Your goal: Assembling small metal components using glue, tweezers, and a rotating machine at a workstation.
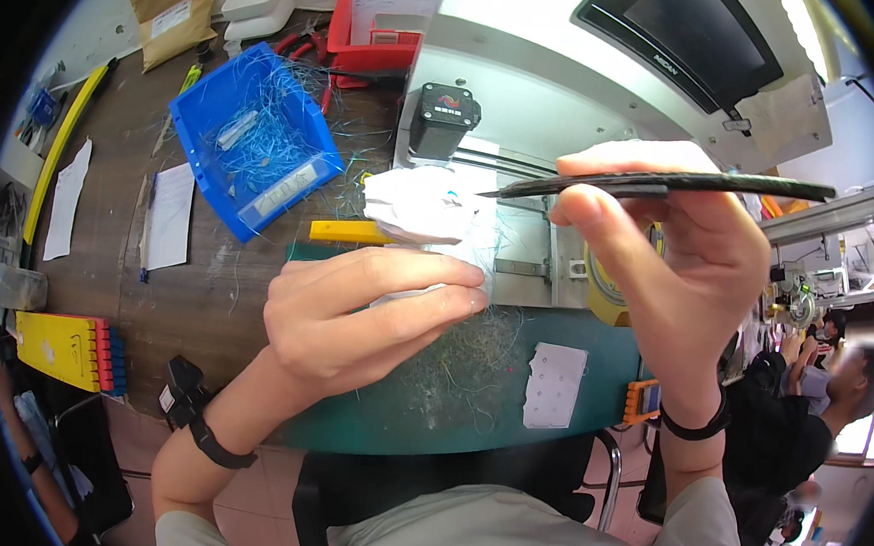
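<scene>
The step in hand appears to be fine work on a crumpled white piece (pixel 419 204) by the machine (pixel 530 89) on the bench (pixel 230 305): the person's right hand (pixel 703 251) has a pinched grip on slim black tweezers (pixel 698 181), tip at or just beside the piece's right side, while the left hand (pixel 354 313) curls at its lower edge, its grip too hidden to tell. The next move seems to call for steady support and a light touch. A black motor (pixel 441 120) crowds the far side, a yellow strip (pixel 348 231) the left, with a blue bin (pixel 202 159) of fibres (pixel 276 123) beyond.
</scene>
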Available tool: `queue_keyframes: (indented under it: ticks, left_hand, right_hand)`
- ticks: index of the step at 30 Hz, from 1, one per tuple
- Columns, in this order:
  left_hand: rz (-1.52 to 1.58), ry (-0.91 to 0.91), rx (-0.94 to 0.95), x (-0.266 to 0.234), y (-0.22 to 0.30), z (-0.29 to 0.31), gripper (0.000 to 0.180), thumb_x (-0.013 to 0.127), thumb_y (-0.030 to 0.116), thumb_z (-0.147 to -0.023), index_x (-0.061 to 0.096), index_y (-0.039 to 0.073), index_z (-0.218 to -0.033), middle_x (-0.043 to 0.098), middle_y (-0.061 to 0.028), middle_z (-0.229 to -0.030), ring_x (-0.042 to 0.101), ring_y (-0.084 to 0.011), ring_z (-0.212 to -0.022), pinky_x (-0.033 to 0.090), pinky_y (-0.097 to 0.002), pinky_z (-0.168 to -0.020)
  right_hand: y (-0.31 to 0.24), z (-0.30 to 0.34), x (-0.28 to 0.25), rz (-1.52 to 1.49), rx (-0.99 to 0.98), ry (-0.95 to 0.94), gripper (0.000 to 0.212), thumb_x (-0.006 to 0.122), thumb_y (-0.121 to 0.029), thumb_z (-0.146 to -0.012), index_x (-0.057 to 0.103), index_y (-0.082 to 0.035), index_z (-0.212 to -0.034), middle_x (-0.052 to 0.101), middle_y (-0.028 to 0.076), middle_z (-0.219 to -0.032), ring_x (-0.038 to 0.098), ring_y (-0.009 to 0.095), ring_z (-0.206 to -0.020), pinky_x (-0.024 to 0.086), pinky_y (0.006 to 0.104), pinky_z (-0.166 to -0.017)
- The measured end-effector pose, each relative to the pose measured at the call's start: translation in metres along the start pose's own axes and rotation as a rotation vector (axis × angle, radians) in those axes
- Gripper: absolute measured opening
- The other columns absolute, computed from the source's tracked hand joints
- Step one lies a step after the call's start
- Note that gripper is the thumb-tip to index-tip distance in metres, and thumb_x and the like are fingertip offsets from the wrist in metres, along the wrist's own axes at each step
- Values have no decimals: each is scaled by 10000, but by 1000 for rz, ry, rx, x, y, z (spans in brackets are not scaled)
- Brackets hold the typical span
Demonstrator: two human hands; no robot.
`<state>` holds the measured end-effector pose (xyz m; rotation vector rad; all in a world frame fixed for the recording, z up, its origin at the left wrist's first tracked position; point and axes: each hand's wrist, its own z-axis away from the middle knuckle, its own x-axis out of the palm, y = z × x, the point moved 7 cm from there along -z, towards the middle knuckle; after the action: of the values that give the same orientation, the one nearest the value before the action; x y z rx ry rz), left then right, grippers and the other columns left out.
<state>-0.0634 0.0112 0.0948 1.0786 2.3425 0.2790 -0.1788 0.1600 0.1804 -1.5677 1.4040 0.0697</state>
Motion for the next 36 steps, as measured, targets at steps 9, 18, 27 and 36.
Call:
queue_keyframes:
  ticks: [9,18,27,36]
  left_hand:
    - [65,11,-43,-3,-3,-2,274,857,-11,-788,795,53,-1047,811,-109,-1047,805,-233,-915,634,-291,-730]
    - [68,7,-61,0,-1,-1,259,869,2,-795,797,64,-1036,814,-101,-1044,806,-228,-910,645,-288,-739]
    - [78,4,-53,2,-2,-2,249,871,5,-796,792,60,-1026,815,-99,-1036,806,-221,-906,649,-290,-744]
    - [71,-5,-24,2,-1,-2,255,874,-2,-791,788,55,-1024,813,-103,-1033,805,-225,-901,649,-297,-742]
  right_hand:
    - [5,4,6,194,120,-33,143,776,22,-925,750,-26,-1058,781,15,-844,592,-5,-660,337,171,-539]
    - [7,2,13,247,-28,-43,146,800,11,-890,764,-56,-1014,768,-41,-776,424,-29,-589,267,191,-524]
    - [8,2,13,256,-11,-12,127,792,-1,-904,764,-59,-1013,771,-41,-787,417,-36,-586,251,186,-519]
    - [8,2,7,242,53,-5,111,801,-13,-898,781,-65,-995,765,-48,-785,408,-40,-570,240,189,-510]
